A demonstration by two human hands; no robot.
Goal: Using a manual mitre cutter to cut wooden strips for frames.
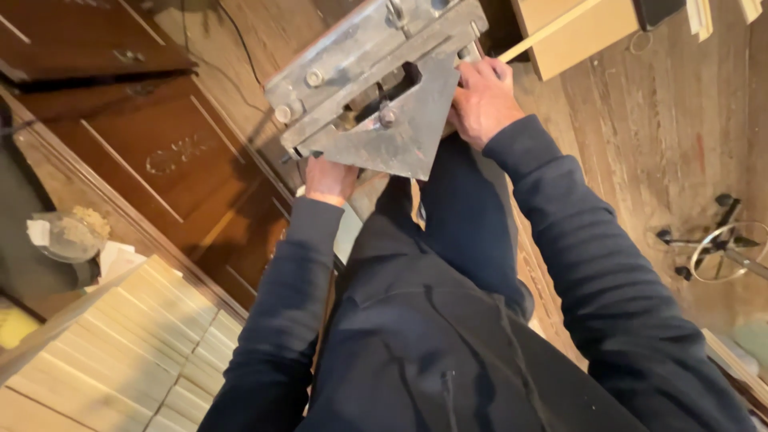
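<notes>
Grey metal jig point(376, 88), a heavy plate with bolts and a slot, held up in front of the body above the wooden floor point(680, 120). Left hand point(328, 180) grasps its lower edge from beneath; right hand point(482, 100) clasps its right side. Stacked pale wood strips point(136, 344) lie lower left of the jig.

Dull, scuffed grey metal jig point(376, 96), matt dark cloth sleeves point(576, 240), worn wooden floor point(680, 120), pale raw wood slats point(136, 336).
</notes>
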